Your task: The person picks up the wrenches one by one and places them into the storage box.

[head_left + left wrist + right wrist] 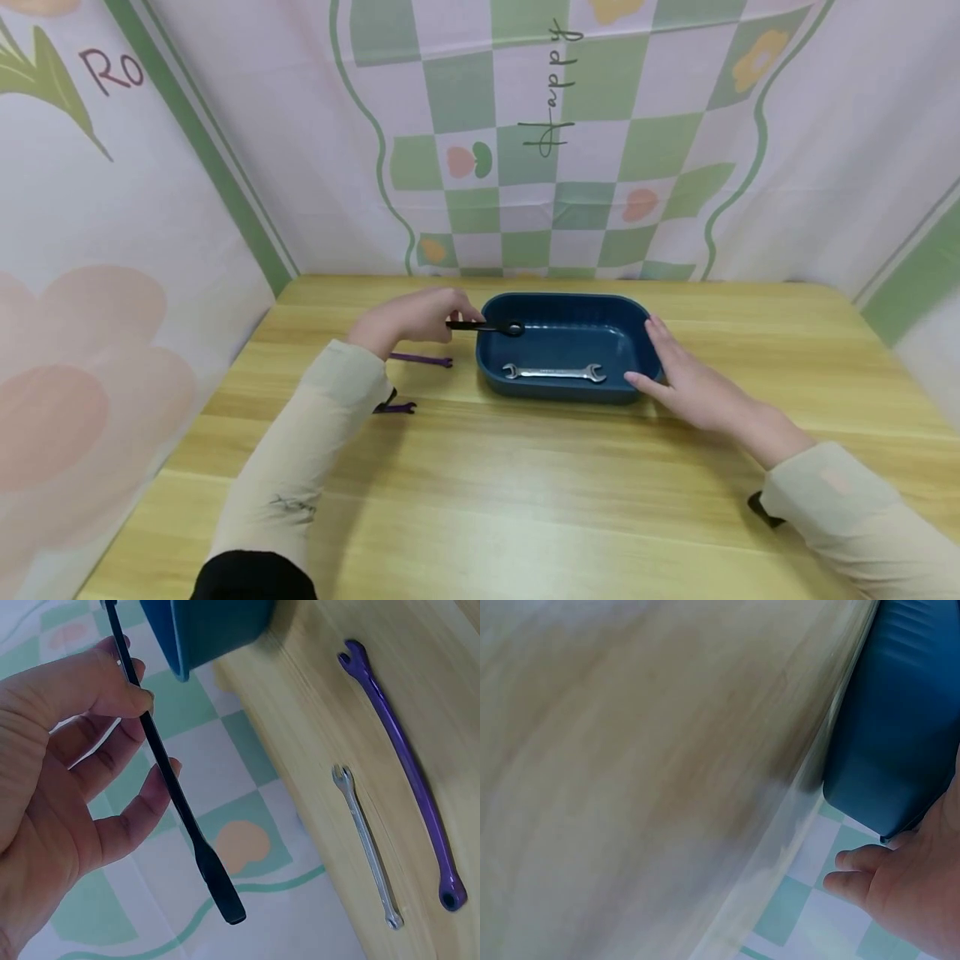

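Observation:
My left hand (pixel 431 317) pinches a black wrench (pixel 483 327) between thumb and fingers. Its ring end reaches over the left rim of a dark blue bin (pixel 573 346); the left wrist view shows the other end of the black wrench (pixel 169 776) hanging free. Inside the bin, toward the near wall, lies a silver open-end wrench (pixel 555 372). At the bin's right end, my right hand (pixel 697 387) touches the rim with fingers extended and thumb spread apart. The right wrist view has that hand (pixel 922 889) against the bin's end.
On the wooden table (pixel 525 500), left of the bin, lies a purple wrench (pixel 423 360), with another purplish wrench (pixel 401 408) nearer me, partly behind the left sleeve. A small silver wrench (pixel 365 844) appears in the left wrist view. Patterned cloth (pixel 525 167) hangs behind the table.

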A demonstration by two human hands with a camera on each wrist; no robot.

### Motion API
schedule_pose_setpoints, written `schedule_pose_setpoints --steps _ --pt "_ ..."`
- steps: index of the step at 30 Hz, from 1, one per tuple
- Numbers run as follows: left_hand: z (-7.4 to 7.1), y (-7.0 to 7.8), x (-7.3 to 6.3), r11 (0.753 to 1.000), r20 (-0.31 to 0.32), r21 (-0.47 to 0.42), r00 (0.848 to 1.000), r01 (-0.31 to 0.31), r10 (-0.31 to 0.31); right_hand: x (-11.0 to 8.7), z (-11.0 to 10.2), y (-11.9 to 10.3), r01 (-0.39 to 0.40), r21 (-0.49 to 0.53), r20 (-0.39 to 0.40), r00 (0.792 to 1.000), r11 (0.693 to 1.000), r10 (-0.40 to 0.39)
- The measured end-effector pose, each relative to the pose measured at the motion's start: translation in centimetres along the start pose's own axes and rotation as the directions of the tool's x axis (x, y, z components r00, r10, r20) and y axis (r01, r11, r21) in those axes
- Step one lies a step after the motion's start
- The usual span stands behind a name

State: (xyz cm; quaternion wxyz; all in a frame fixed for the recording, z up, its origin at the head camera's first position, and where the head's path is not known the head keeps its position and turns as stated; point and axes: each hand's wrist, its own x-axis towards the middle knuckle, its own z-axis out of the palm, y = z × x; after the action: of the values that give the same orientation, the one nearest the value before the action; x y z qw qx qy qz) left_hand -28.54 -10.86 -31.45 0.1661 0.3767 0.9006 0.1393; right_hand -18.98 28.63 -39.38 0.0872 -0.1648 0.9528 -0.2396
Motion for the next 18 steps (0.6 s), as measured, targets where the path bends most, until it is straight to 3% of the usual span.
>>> schedule_pose_setpoints --steps 9,18 --pt "0.0 1.6 1.5 1.000 0.022 0.005 0.999 -0.028 0.028 -0.1 0.0 0.0 -0.008 0.001 -0.001 1.000 1.000 0.008" --pt "0.5 2.7 3.1 0.998 -0.003 0.029 0.998 -0.056 0.056 -0.1 -0.1 0.1 0.004 0.005 -0.012 1.000 1.000 -0.004"
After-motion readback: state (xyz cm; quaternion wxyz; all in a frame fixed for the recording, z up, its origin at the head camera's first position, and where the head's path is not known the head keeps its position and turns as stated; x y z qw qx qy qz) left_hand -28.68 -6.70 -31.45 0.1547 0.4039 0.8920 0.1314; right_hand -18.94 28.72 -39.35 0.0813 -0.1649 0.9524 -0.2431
